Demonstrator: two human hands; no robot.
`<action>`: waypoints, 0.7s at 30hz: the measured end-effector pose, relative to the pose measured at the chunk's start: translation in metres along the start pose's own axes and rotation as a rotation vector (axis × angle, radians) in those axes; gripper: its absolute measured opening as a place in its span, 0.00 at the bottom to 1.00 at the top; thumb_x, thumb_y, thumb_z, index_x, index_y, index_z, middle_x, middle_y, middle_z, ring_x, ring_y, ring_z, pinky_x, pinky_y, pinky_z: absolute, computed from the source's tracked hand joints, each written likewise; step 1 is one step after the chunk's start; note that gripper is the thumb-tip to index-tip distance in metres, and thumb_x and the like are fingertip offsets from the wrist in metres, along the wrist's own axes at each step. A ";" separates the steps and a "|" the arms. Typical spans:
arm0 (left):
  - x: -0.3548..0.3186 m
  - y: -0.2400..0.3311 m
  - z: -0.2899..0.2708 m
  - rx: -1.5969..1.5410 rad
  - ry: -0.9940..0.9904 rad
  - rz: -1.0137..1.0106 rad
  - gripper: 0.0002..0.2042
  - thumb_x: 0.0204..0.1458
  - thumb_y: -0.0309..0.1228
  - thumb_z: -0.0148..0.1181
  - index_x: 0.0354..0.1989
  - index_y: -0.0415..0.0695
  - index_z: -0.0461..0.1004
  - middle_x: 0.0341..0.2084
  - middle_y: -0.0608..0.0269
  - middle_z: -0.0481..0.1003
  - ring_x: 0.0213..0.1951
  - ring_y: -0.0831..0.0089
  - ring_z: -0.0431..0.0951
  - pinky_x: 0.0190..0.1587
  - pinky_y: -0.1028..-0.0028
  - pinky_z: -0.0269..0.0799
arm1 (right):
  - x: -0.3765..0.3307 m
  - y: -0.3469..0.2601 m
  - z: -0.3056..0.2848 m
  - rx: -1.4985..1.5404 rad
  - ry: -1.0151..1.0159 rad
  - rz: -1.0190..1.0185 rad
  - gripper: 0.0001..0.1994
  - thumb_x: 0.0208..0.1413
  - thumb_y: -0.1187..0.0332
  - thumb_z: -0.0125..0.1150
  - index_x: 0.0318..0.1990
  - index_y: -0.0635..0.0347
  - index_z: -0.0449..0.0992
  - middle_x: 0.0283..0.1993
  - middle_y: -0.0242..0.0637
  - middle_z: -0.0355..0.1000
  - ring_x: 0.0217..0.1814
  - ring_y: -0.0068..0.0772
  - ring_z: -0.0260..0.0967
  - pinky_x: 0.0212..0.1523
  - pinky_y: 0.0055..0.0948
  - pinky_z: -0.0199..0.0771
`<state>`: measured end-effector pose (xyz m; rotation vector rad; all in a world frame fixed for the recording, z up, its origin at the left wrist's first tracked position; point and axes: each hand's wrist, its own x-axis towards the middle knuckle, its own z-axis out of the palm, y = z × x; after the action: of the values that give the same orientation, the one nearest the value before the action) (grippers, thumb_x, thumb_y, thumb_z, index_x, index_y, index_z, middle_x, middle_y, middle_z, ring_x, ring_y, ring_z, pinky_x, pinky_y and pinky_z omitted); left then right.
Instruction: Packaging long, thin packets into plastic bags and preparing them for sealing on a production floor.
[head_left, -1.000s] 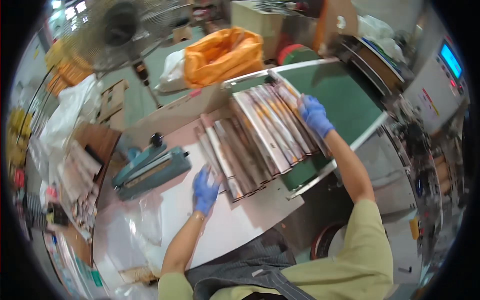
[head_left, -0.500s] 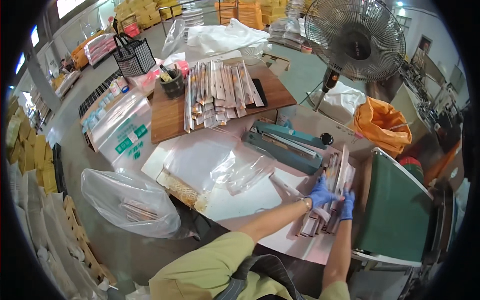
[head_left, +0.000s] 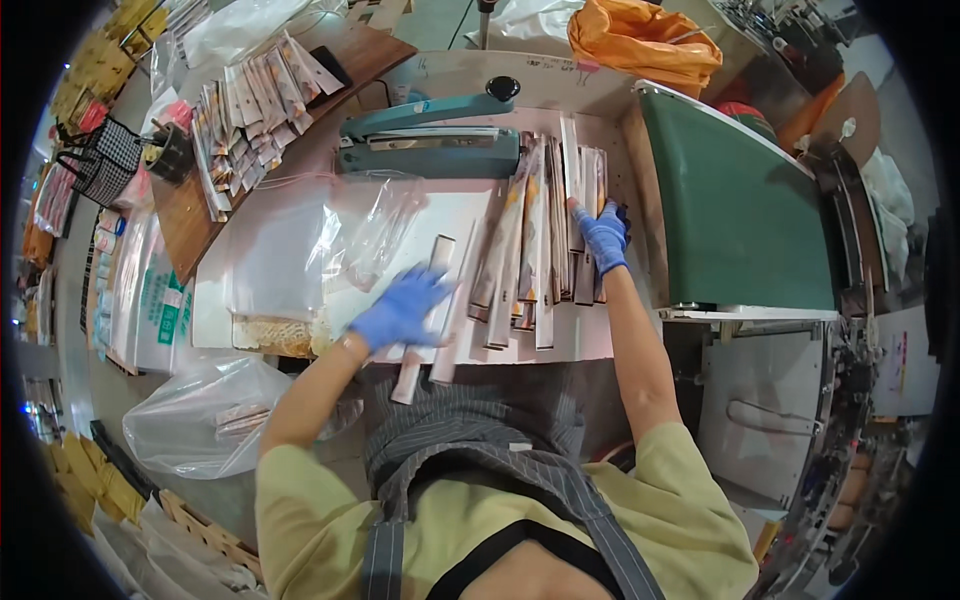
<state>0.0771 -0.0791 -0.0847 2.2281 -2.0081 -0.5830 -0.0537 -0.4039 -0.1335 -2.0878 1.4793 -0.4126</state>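
Both of my hands wear blue gloves. My left hand (head_left: 405,308), smeared by motion, reaches over loose long, slim packets (head_left: 458,310) near the table's front edge. Its fingers look stretched out, and I see nothing gripped in them. My right hand (head_left: 603,238) is closed around slim packets (head_left: 589,180) at the right end of a pile, thumb on the near-left side; its fingertips are partly hidden. Beside it, the rest of the pile (head_left: 536,230) lies lengthwise, white and brown with orange patches.
Behind the pile stands a teal bar sealer (head_left: 430,150). Clear plastic bags (head_left: 290,250) lie left of it. More packets (head_left: 255,105) cover a raised brown board (head_left: 185,235). A green conveyor belt (head_left: 735,200) borders the right. A filled clear bag (head_left: 200,420) sits lower left.
The view has swung right and down. My hands, close together at the pile before, are now apart: the left has moved left to the loose packets, the right stays at the pile.
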 end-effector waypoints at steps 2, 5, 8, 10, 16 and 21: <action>-0.036 -0.014 0.017 0.150 -0.109 0.020 0.39 0.34 0.42 0.60 0.59 0.49 0.53 0.57 0.47 0.53 0.60 0.50 0.49 0.59 0.62 0.49 | -0.008 -0.001 0.003 -0.116 0.046 -0.043 0.46 0.34 0.38 0.59 0.55 0.65 0.57 0.52 0.54 0.62 0.54 0.52 0.59 0.53 0.38 0.58; -0.061 -0.040 0.040 0.134 0.013 0.237 0.31 0.36 0.31 0.56 0.55 0.49 0.59 0.56 0.49 0.54 0.58 0.50 0.52 0.58 0.62 0.52 | -0.010 0.000 0.002 0.018 -0.047 -0.029 0.45 0.34 0.35 0.56 0.55 0.63 0.58 0.54 0.51 0.57 0.57 0.51 0.52 0.56 0.41 0.53; -0.067 -0.041 0.036 -0.076 0.135 -0.073 0.24 0.35 0.21 0.51 0.48 0.41 0.63 0.52 0.48 0.56 0.51 0.50 0.58 0.52 0.62 0.59 | -0.015 -0.006 0.002 -0.061 -0.032 -0.009 0.45 0.34 0.35 0.56 0.55 0.62 0.58 0.54 0.51 0.56 0.57 0.50 0.51 0.56 0.41 0.53; -0.060 -0.027 0.029 -0.177 0.193 -0.300 0.26 0.35 0.21 0.50 0.49 0.41 0.60 0.51 0.48 0.55 0.51 0.50 0.58 0.52 0.63 0.60 | -0.017 -0.011 -0.003 -0.100 -0.039 0.016 0.45 0.34 0.35 0.56 0.55 0.62 0.58 0.54 0.51 0.56 0.58 0.50 0.51 0.56 0.41 0.52; -0.026 0.000 0.030 -0.153 0.647 -0.484 0.32 0.35 0.22 0.49 0.56 0.42 0.52 0.53 0.44 0.52 0.53 0.48 0.57 0.54 0.64 0.59 | -0.017 -0.015 -0.015 -0.146 0.018 -0.018 0.47 0.35 0.35 0.55 0.56 0.63 0.56 0.54 0.54 0.58 0.57 0.53 0.55 0.54 0.40 0.56; 0.080 0.013 0.056 -0.516 0.695 -0.740 0.35 0.44 0.37 0.52 0.60 0.38 0.45 0.57 0.39 0.49 0.59 0.47 0.49 0.60 0.62 0.43 | 0.003 -0.017 -0.019 -0.192 -0.116 -0.044 0.47 0.36 0.36 0.55 0.56 0.68 0.56 0.53 0.57 0.60 0.56 0.53 0.58 0.54 0.39 0.58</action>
<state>0.0509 -0.1483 -0.1502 2.3055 -0.6102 -0.2474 -0.0501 -0.4077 -0.1081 -2.2561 1.4562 -0.1678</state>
